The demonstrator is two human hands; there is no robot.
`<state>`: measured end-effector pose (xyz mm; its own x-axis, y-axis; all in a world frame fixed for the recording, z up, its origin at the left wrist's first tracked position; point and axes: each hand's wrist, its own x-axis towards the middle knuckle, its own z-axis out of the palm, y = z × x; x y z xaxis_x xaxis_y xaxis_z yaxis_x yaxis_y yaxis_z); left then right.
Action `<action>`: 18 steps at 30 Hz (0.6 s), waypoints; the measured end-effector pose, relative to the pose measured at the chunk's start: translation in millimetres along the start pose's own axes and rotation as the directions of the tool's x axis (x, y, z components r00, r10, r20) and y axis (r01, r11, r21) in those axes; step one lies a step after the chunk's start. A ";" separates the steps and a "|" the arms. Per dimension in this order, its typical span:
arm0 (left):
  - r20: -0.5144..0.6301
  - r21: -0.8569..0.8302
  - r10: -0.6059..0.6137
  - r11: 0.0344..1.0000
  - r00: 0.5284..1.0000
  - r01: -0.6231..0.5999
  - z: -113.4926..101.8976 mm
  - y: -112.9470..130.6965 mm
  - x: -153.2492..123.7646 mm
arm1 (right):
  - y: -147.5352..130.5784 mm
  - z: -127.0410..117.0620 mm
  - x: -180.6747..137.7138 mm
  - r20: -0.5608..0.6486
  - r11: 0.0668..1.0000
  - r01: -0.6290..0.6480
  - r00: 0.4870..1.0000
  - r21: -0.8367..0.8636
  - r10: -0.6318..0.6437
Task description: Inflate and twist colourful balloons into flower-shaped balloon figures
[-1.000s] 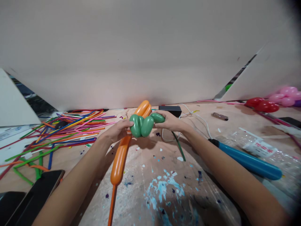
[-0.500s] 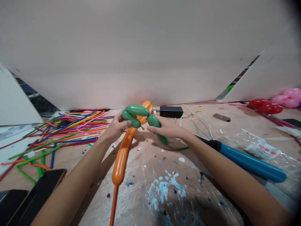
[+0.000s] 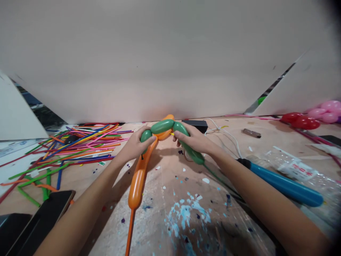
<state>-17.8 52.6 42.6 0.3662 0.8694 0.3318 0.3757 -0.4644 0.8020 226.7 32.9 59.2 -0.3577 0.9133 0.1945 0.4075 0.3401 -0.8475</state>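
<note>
A green twisting balloon [image 3: 163, 126] in several sausage-like bubbles stretches between both my hands, held just above the table. My left hand [image 3: 137, 145] is closed on its left end bubble, together with the orange balloon [image 3: 137, 179]. That orange balloon runs from behind the green one down toward me, ending in a thin uninflated tail. My right hand [image 3: 195, 139] is wrapped round the green balloon's right bubble, which sticks out below the palm, its thin green tail trailing along my forearm.
A heap of uninflated coloured balloons [image 3: 66, 145] lies at left. A dark phone [image 3: 46, 217] sits bottom left. A black box [image 3: 198, 123] with white cables sits behind my hands. At right lie a blue balloon [image 3: 282, 185], a plastic bag [image 3: 298, 169], red and pink balloons [image 3: 306, 119]. The paint-flecked table [image 3: 183, 213] fills the foreground.
The bunched green bubbles have been unfolded into a spread-out chain. My right hand has shifted its grip down the green balloon, and the tail has swung toward my forearm.
</note>
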 end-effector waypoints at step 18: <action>0.148 -0.342 -0.136 0.923 0.980 0.180 -4.1 6.3 -3.9 | 2.0 -7.5 -5.0 0.108 0.993 0.018 0.994 -0.121 -0.005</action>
<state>-20.4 47.0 48.4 0.4333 0.8899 0.1427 0.1215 -0.2145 0.9691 235.6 30.7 60.3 -0.4484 0.8822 0.1440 0.4996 0.3809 -0.7780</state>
